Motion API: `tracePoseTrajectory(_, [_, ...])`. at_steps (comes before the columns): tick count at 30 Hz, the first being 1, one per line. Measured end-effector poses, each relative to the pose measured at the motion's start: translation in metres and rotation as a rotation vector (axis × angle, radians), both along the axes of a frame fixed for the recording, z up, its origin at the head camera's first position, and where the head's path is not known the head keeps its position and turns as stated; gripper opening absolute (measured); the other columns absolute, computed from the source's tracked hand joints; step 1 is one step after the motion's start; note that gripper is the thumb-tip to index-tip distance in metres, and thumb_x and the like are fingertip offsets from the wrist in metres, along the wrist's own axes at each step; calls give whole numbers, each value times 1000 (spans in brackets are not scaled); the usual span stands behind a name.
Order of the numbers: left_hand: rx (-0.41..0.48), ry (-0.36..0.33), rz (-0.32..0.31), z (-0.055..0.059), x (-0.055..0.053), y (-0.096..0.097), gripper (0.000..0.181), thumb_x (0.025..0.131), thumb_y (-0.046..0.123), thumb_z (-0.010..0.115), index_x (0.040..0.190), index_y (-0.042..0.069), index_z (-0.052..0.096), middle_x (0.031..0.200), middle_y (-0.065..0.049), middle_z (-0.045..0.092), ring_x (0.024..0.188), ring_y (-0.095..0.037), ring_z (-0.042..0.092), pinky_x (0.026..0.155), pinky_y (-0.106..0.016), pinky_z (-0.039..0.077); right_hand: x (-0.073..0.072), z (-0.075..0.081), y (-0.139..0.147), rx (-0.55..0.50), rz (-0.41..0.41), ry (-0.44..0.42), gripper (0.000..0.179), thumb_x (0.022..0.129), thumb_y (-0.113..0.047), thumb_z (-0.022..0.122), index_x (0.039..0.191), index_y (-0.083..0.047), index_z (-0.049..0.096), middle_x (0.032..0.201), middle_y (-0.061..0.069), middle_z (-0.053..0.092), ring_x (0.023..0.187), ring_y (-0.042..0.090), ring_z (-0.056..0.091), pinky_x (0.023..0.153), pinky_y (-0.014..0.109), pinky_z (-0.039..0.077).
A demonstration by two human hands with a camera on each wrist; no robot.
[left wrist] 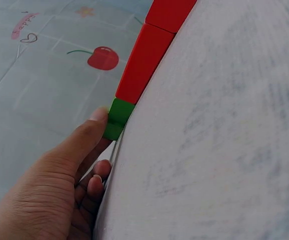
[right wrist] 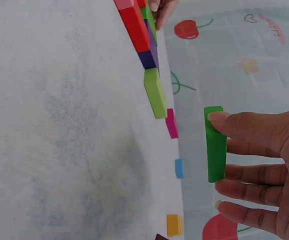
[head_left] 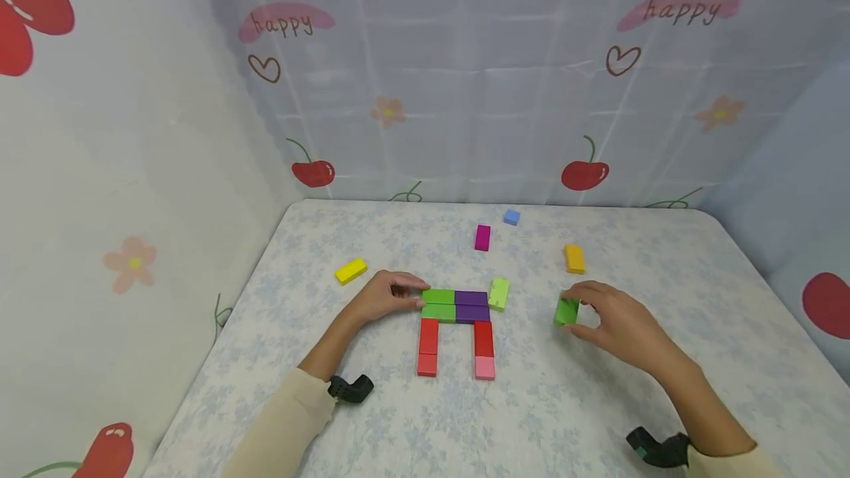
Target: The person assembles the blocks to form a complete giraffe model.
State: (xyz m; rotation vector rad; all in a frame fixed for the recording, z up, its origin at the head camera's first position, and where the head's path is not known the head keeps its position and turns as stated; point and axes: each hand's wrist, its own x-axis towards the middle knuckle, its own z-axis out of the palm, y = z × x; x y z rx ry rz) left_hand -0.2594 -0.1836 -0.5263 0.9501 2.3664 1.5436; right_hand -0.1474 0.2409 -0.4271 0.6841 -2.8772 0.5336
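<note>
On the table, two green blocks point(head_left: 439, 313) and two purple blocks point(head_left: 472, 313) form a double row. Two legs extend toward the person: red blocks point(head_left: 428, 336) on the left, and a red block point(head_left: 484, 339) ending in a pink block point(head_left: 485, 368) on the right. At the row's left end my left hand point(head_left: 385, 296) holds the green blocks with thumb and index fingertip; the left wrist view shows the thumb against the green end. Off to the right, my right hand point(head_left: 614, 319) pinches another green block point(right wrist: 216, 150), raised above the table.
A light green block point(head_left: 499, 294) lies slantwise by the row's right end. Farther back are a yellow block point(head_left: 350, 271), a magenta block point(head_left: 482, 237), a small blue block point(head_left: 511, 217) and an orange block point(head_left: 574, 259). A patterned curtain point(head_left: 465, 94) hangs behind the table.
</note>
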Motion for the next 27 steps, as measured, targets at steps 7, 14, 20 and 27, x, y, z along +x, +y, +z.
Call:
tracePoseTrajectory(7, [1, -3, -5, 0, 1, -1, 32, 86, 15, 83, 118, 14, 78, 114, 0, 74, 68, -11, 50, 61, -24, 43, -29, -9, -20, -16, -41, 35, 46, 77, -19, 91, 117, -6, 74, 119, 15, 69, 104, 34, 66, 80, 52, 56])
tracePoseTrajectory(14, [9, -2, 4, -2, -1, 1, 34, 86, 12, 83, 119, 10, 77, 115, -5, 74, 68, -10, 50, 62, -23, 42, -65, -23, -30, -53, -104, -26, 46, 81, -18, 88, 121, -4, 72, 119, 16, 69, 96, 32, 65, 72, 46, 56])
tracePoseTrajectory(20, [3, 7, 2, 5, 2, 2, 32, 87, 4, 80, 119, 2, 75, 116, -14, 73, 67, -8, 47, 61, -22, 39, -89, -36, -39, -84, -136, -102, 47, 84, -18, 85, 125, -1, 68, 123, 18, 66, 95, 29, 63, 74, 44, 54])
tracePoseTrajectory(27, [26, -15, -15, 26, 17, 5, 31, 88, 3, 79, 118, -2, 74, 116, -17, 72, 68, -11, 49, 62, -22, 41, -104, -49, -45, -117, -173, -165, 42, 86, -18, 83, 121, 0, 69, 115, 17, 68, 92, 29, 62, 78, 45, 53])
